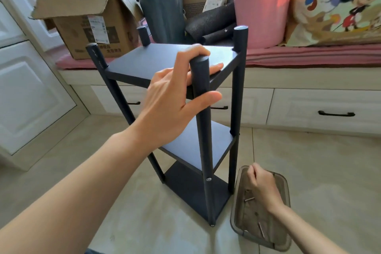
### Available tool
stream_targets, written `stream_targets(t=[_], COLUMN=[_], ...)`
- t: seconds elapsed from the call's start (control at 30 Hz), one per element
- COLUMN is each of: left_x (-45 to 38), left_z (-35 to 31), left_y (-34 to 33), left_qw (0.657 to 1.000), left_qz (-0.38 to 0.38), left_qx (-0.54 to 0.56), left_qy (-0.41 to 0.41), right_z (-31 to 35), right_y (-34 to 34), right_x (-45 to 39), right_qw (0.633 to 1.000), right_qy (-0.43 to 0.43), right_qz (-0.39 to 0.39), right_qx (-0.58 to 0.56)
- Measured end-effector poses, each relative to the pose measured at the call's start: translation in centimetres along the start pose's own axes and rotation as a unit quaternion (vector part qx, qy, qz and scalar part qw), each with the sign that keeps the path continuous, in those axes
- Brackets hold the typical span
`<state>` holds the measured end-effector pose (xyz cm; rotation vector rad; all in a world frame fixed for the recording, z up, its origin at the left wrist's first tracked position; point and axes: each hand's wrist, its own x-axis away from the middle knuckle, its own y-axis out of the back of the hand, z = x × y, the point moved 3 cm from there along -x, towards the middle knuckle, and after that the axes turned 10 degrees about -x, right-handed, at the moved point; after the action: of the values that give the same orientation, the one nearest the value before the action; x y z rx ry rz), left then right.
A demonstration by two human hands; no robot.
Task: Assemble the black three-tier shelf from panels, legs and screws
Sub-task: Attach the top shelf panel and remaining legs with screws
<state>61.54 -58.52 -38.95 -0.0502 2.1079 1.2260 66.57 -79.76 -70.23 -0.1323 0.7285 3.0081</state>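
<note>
The black three-tier shelf (216,57) stands upright on the tiled floor, its panels joined by several round black legs. My left hand (177,90) grips the near leg (203,130) just below its top, thumb on one side and fingers round the other. A silver screw head (208,179) shows low on that leg. My right hand (262,185) reaches down into a clear plastic tray (237,210) to the right of the shelf, fingers curled; what they hold is hidden. Loose screws (261,230) lie in the tray.
A window bench with drawers (321,109) runs behind the shelf, carrying an open cardboard box (90,27), a dark bin (162,14), a pink bucket (261,6) and a cartoon bag (342,0). White cabinet doors (31,97) stand at the left.
</note>
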Motion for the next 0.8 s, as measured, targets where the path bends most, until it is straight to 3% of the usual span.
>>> stream_targets(t=[0.1,0.23,0.4,0.57,0.8], left_x=[0.1,0.0,-0.5,-0.4,-0.4], left_z=[0.1,0.1,-0.2,0.1,1.8], left_y=[0.0,-0.3,-0.6,-0.2,2.3], left_qw=[1.000,0.999,0.997,0.996,0.996], left_qz=[-0.001,-0.027,-0.047,-0.042,-0.044], left_qx=[-0.008,-0.039,-0.064,-0.077,-0.075], left_qy=[0.000,-0.004,-0.019,-0.025,-0.032], right_z=[7.4,14.3,18.8,20.0,22.3], right_y=[1.1,-0.1,-1.1,-1.9,-3.2], right_x=[0.6,2.0,2.1,2.0,1.8], right_qw=[0.981,0.959,0.946,0.934,0.940], right_qy=[0.081,0.069,0.004,-0.058,-0.063], right_qz=[-0.080,-0.008,0.057,0.026,0.026], right_qx=[-0.158,-0.273,-0.319,-0.351,-0.333])
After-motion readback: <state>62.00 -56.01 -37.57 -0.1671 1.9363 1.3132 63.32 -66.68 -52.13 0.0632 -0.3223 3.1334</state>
